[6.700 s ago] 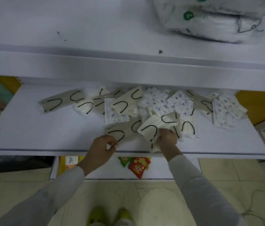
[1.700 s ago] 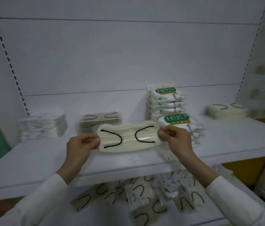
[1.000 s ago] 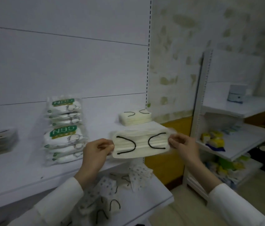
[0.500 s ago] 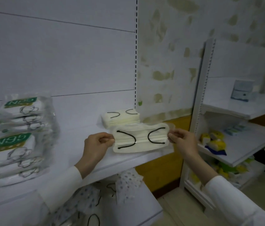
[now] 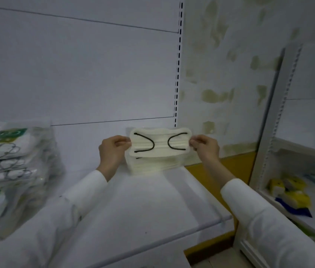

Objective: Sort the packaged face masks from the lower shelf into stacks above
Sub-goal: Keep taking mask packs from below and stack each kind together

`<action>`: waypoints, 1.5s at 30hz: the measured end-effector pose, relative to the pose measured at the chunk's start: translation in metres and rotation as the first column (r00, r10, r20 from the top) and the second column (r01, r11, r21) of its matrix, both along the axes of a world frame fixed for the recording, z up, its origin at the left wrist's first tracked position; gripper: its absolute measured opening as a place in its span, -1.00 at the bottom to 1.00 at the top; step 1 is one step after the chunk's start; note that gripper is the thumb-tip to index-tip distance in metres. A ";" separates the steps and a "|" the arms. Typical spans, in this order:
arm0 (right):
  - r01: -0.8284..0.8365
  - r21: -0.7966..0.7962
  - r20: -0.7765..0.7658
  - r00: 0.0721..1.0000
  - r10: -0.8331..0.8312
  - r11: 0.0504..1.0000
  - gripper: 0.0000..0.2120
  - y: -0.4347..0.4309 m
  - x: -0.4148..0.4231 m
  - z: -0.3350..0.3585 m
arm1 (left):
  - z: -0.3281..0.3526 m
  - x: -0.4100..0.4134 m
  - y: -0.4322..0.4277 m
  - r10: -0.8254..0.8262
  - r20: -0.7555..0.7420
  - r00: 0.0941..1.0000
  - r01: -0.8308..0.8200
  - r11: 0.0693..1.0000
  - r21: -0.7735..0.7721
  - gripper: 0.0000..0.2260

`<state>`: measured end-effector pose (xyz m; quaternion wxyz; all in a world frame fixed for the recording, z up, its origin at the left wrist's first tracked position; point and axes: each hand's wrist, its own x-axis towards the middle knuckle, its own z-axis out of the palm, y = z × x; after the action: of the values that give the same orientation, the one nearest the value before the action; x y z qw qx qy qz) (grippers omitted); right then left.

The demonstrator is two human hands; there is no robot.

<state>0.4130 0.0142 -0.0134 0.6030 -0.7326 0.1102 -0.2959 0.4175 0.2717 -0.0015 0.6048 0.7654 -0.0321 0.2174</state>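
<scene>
Holding cream plastic-wrapped face mask (image 5: 160, 149) with black ear loops level at top of cream mask stack (image 5: 152, 166); contact unclear. My left hand (image 5: 112, 149) pinches its left edge, right hand (image 5: 205, 147) its right edge. Green-labelled N95 packs (image 5: 11, 157) sit left of stack.

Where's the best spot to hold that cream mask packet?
The mask packet is thin, wide and likely limp, so pinch its two short ends, one from each side, as the left hand and right hand do; that keeps it flat.
</scene>
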 end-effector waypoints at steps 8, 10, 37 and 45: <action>-0.016 -0.086 -0.137 0.991 0.004 0.996 -0.79 0.004 0.077 0.003 | -0.011 0.046 -0.002 0.098 -0.087 0.991 -0.098 0.995 0.002 -0.86; -0.011 -0.157 -0.206 0.978 -0.022 0.988 -0.71 0.001 0.088 -0.005 | -0.018 0.053 -0.004 0.130 -0.101 0.986 -0.121 0.989 0.088 -0.80; -0.231 -0.574 -0.171 0.972 0.161 0.786 -0.52 -0.020 0.066 -0.025 | -0.034 0.039 0.003 0.139 -0.008 0.990 -0.093 0.704 0.704 -0.74; -0.327 -0.734 -0.110 0.922 0.371 0.595 -0.71 -0.012 -0.012 -0.020 | -0.035 -0.055 -0.009 0.146 0.031 0.989 -0.123 0.680 0.723 -0.79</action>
<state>0.4010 0.0021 -0.0338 0.3024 -0.9118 -0.1810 -0.2107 0.3628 0.2632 -0.0369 0.2379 0.9448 -0.0497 0.2199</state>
